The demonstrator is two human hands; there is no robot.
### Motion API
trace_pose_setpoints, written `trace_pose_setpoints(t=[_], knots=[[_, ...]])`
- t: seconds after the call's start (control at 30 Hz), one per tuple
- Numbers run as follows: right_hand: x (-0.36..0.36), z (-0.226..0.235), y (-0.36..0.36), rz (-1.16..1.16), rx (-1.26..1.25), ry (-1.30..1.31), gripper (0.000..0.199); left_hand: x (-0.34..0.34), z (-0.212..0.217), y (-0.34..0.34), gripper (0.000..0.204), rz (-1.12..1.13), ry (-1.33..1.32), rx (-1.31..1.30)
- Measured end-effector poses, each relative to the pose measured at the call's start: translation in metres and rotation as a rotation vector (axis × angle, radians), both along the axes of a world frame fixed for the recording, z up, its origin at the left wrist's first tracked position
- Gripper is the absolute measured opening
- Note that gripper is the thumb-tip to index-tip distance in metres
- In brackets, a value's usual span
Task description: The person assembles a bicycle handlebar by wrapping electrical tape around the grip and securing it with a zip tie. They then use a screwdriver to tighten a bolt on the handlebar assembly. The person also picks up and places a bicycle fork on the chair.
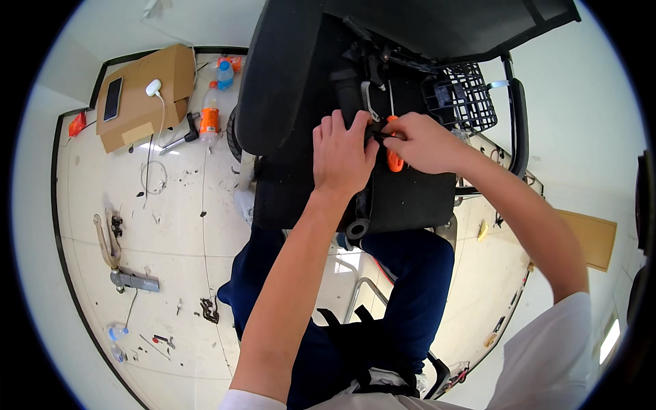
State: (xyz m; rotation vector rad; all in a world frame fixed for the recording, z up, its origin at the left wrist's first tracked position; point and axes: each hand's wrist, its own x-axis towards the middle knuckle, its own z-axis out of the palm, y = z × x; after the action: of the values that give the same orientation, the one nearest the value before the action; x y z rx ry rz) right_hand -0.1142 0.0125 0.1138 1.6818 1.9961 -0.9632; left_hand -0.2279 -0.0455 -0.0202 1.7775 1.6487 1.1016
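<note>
My left hand (342, 154) lies flat, fingers spread, on the black body of an upturned scooter-like vehicle (294, 89), pressing beside a fitting at its middle. My right hand (424, 142) grips an orange-handled screwdriver (394, 158), whose metal shaft points up into the black frame parts. The two hands almost touch. A black wire basket (465, 96) is fixed to the vehicle just right of my right hand. My dark blue trouser legs (410, 287) show below the vehicle.
On the white tiled floor at left: a cardboard box (147, 96) with a phone (113, 98) and a white charger on it, two bottles (210, 116), a metal bracket part (137, 280), loose screws and small tools. A brown board (591, 236) lies at right.
</note>
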Motion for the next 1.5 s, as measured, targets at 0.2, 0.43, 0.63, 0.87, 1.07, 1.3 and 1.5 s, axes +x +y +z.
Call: trace_pose_setpoints(t=[0.2, 0.43, 0.63, 0.87, 1.07, 1.3, 1.5], knots=[[0.025, 0.007, -0.019, -0.880, -0.305, 0.598, 0.028, 0.007, 0.006, 0.002, 0.031, 0.005, 0.002, -0.009], [0.015, 0.000, -0.027, -0.710, -0.040, 0.313, 0.027, 0.006, 0.005, 0.003, 0.030, 0.011, -0.010, -0.004], [0.015, 0.005, -0.014, -0.845, -0.390, 0.438, 0.038, -0.001, -0.002, 0.002, 0.031, 0.026, -0.032, 0.010], [0.014, -0.020, -0.027, -0.341, 0.088, 0.144, 0.041, -0.004, -0.009, 0.001, 0.032, 0.010, -0.005, 0.005], [0.010, -0.018, -0.026, -0.003, 0.248, 0.033, 0.036, -0.005, -0.011, 0.000, 0.030, 0.024, -0.009, 0.006], [0.025, -0.020, -0.020, 0.330, 0.404, -0.018, 0.029, -0.002, -0.008, 0.004, 0.030, 0.019, -0.034, -0.004], [0.030, 0.003, 0.008, 0.983, 0.412, -0.297, 0.030, 0.000, -0.002, 0.005, 0.030, -0.001, -0.032, -0.029]])
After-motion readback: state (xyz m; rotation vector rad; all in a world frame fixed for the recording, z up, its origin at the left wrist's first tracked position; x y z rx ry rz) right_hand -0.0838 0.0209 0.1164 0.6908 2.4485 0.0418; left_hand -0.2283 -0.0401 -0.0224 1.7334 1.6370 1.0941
